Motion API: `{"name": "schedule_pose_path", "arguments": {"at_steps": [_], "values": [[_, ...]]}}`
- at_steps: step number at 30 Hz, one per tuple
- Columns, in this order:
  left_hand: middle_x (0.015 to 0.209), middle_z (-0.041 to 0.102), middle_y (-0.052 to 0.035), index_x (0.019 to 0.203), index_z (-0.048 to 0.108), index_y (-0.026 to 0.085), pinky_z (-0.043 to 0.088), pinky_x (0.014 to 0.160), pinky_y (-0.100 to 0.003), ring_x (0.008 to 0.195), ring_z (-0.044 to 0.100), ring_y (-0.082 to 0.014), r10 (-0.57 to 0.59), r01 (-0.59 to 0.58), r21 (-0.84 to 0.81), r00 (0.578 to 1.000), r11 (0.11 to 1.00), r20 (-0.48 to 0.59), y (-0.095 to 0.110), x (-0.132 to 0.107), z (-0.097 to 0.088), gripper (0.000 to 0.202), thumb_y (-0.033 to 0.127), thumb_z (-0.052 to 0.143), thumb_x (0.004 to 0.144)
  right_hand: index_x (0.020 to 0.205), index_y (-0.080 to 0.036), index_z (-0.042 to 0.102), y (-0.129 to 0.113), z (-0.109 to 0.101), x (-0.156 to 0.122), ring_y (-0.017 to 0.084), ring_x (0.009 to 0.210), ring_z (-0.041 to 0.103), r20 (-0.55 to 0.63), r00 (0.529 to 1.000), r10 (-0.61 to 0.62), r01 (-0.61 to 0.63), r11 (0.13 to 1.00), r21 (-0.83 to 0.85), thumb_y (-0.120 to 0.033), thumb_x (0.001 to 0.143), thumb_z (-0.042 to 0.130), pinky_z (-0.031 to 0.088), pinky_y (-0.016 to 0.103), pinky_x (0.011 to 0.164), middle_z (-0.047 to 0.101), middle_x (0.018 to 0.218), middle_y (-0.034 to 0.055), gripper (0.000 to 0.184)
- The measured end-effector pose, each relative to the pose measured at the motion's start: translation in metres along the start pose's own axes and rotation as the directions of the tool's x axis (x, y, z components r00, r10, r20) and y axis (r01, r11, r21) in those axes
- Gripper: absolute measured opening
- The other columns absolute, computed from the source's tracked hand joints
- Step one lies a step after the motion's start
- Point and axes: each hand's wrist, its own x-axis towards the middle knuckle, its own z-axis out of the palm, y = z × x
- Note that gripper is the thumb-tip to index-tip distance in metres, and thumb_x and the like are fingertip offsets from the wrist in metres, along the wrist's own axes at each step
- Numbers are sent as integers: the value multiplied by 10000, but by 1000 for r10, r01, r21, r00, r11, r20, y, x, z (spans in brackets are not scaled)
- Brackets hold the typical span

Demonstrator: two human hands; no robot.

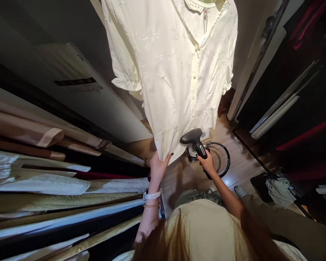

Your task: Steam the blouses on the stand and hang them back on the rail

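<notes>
A cream short-sleeved blouse with a button front and frilled hem hangs before me. My left hand, with a white watch and a bead bracelet on the wrist, pinches the blouse's lower hem and pulls it taut. My right hand is closed round the handle of a dark garment steamer head, held just under the hem. A black hose loops from the steamer down toward the floor.
A rack of hanging clothes in cream, brown and white fills the left. White panels and a wall stand behind the blouse. Dark shelving with red items is at right. Crumpled cloth lies on the wooden floor.
</notes>
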Motion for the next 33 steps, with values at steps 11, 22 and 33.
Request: {"name": "schedule_pose_path", "arguments": {"at_steps": [11,22,33], "values": [[1113,759,-155,1143,698,136,558,915,-440,1014,709,-321,-34,33,-90,999,995,-19,-5,-7,7,535,482,781,743,793,-227,533,-1,1,-6,130,498,489,-43,999,27,-25,998,58,-498,695,660,411,261,497,513,586,-53,315],[1208,731,-172,1235,661,131,550,955,-441,1064,702,-311,-34,39,-138,999,990,36,-7,-10,11,614,471,811,747,757,-230,509,11,-4,-14,130,468,502,-60,994,87,-82,993,89,-464,664,670,413,258,474,508,566,-58,299],[1219,727,-172,1216,670,134,535,1003,-430,1118,690,-303,-5,13,-147,999,989,54,-8,-11,11,580,465,816,763,770,-216,543,27,-6,-17,140,436,520,24,988,151,-153,984,87,-418,666,675,405,253,442,530,533,-55,263]]}}
